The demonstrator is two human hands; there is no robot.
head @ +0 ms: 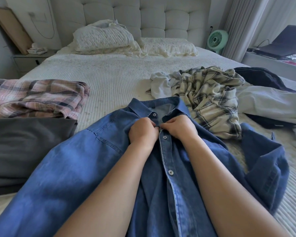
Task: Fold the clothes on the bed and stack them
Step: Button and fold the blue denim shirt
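Note:
A blue denim shirt (pixel 79 165) lies front-up on the bed (pixel 109 79), collar toward the headboard. My left hand (pixel 142 132) and my right hand (pixel 179 127) meet at the button placket just below the collar, each pinching one edge of the shirt front. Two buttons show lower down the placket. At the left a folded pink plaid garment (pixel 36 98) lies behind a folded dark grey garment (pixel 24 147). To the right sits a crumpled cream plaid shirt (pixel 210 98) with a white garment (pixel 161 84) beside it.
More loose clothes, dark navy (pixel 261 77) and white (pixel 270 101), lie at the bed's right edge. Two pillows (pixel 106 38) rest against the tufted headboard. A nightstand (pixel 31 60) stands on the left, a green fan (pixel 217 39) and a laptop (pixel 282 43) on the right.

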